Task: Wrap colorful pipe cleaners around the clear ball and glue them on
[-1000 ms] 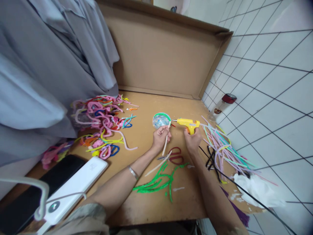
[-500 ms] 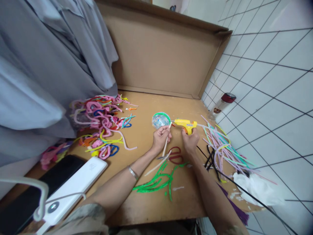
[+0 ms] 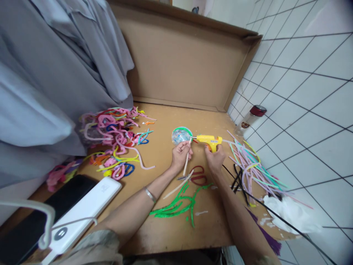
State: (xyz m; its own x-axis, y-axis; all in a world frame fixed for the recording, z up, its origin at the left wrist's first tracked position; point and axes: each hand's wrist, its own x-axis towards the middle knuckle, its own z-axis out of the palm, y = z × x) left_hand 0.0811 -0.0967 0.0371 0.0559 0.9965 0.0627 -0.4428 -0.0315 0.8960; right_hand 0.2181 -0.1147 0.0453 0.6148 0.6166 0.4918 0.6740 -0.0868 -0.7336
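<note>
The left hand is closed around a pale stick, holding up a clear ball with coloured flecks inside and a green fuzzy wire round its rim. The right hand grips the handle of a yellow glue gun, its nozzle pointing left and touching, or all but touching, the spot where stick meets ball. Both hover over the middle of a cardboard-covered table.

Judging by this, the green rim is already on the ball and the stick is at the gluing stage. Whether glue is flowing is too small to tell.

Just below the hands lie red scissors, partly hidden by them, and green fuzzy wires bent into a leafy shape. To the right is a loose bundle of pastel fuzzy wires, a black cord running off the bottom edge, white crumpled tissue and a jar with a red lid against the tiled wall. To the left sits a heap of curled pink and mixed-colour wires. A white power bank and a dark phone lie at the near left, cut off by the frame. Grey cloth hangs over the left side, hiding what is behind.
</note>
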